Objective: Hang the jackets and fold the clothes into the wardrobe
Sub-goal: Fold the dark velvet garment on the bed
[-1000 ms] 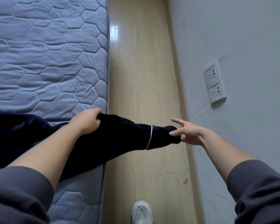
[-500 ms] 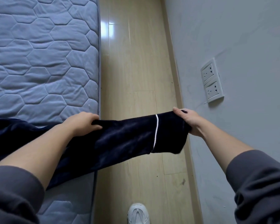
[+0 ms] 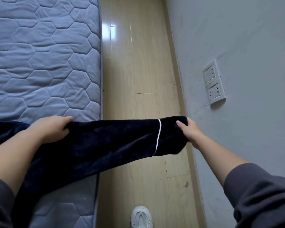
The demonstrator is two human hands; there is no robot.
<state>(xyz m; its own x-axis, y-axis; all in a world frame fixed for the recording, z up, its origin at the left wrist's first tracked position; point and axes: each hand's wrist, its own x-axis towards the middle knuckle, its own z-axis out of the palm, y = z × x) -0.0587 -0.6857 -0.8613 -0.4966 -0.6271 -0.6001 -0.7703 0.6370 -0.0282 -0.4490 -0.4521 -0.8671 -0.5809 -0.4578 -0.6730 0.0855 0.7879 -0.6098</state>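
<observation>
At left the garment (image 3: 105,142) lies across the near mattress (image 3: 39,63), its top edge gripped in the left hand (image 3: 51,127). It spans the floor (image 3: 146,71) rightward to the cuff (image 3: 169,137), pinched by the right hand (image 3: 190,133); pulling both ends taut and level should give a clean fold.

I can read no writing, brand or number anywhere in my view. The navy garment (image 3: 105,142) I hold carries only a thin white piping line near its end, no lettering. The two wall sockets (image 3: 213,83) show bare pin holes, and any mark on the white shoe (image 3: 141,218) is too small to tell.
</observation>
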